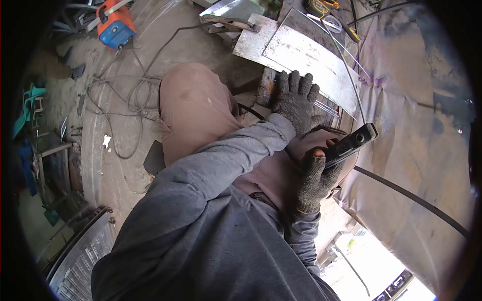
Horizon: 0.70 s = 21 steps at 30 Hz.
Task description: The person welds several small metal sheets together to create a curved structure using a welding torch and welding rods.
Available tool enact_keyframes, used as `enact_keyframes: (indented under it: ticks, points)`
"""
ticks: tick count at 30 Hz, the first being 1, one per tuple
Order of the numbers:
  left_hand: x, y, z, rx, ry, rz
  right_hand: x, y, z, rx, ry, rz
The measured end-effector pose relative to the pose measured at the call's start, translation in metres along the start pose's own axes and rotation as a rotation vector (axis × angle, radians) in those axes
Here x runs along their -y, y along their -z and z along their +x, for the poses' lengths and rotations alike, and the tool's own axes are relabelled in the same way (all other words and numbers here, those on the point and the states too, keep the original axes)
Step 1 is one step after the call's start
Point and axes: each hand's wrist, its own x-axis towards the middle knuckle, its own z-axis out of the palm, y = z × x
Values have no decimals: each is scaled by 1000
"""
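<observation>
My left hand (296, 103), in a dark knitted glove, lies flat with fingers stretched out. Its fingertips are at the near edge of a shiny metal sheet (306, 52). In my right hand (315, 183), also gloved but with bare fingertips showing, is a black welding electrode holder (351, 143). A long thin rod (346, 55) runs from the holder's tip up across the sheet. At the sheet's upper left corner sits a rusty clamp (233, 22) with a cable on it. A rusty metal piece (266, 86) stands beside my left hand.
An orange and blue machine (116, 32) stands on the floor at upper left, with looped cables (135, 100) below it. Near the sheet's far side lie a tape measure (317, 8) and a yellow-black handled tool (354, 35). A large hanging sheet (411, 130) lines the right; a black cable (411, 196) crosses it.
</observation>
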Motion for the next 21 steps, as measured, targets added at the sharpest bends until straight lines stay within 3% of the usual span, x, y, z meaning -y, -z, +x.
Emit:
enact_keyframes:
  ticks: [11,20,21]
  points:
    - [2,-12,-1,-10,3,49,6,-9,10,-24,41,0]
    - [6,-11,-2,-47,-19,-26,4,-1,8,76,-126,151]
    - [6,-11,-2,-45,-19,-25,5,-4,10,85,-27,79]
